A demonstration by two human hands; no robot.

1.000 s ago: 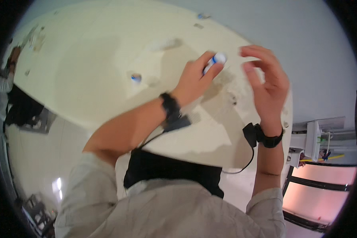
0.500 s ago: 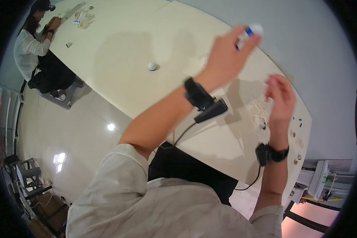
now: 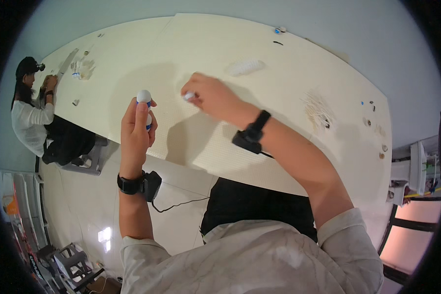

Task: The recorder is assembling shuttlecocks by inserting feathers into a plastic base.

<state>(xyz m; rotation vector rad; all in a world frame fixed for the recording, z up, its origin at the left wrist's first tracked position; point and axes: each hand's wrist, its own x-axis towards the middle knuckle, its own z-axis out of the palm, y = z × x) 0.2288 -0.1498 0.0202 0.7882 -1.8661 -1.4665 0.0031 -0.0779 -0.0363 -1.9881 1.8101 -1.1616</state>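
My left hand [image 3: 138, 128] is raised over the table's near edge, closed around a small white-and-blue container. Its domed white top [image 3: 143, 96] stands above my thumb, with a blue band beneath. A second white-and-blue part [image 3: 149, 121] shows between my fingers; whether it belongs to the same piece I cannot tell. To the right, my slightly blurred right hand [image 3: 208, 95] reaches across the table and pinches a small white rounded piece [image 3: 188, 96] at its fingertips. Whether that piece touches the tabletop is unclear.
Thin white sticks [image 3: 318, 110] lie scattered on the table [image 3: 279, 161] at right. Beyond my right hand lies a clear ribbed plastic piece [image 3: 247, 67]. Several small bits line the right edge. Another person [image 3: 32, 108] sits working at the far left.
My left hand has come back from the far side with the white-and-blue container. My right hand has swung left and now grips a small white rounded piece. The view has turned.
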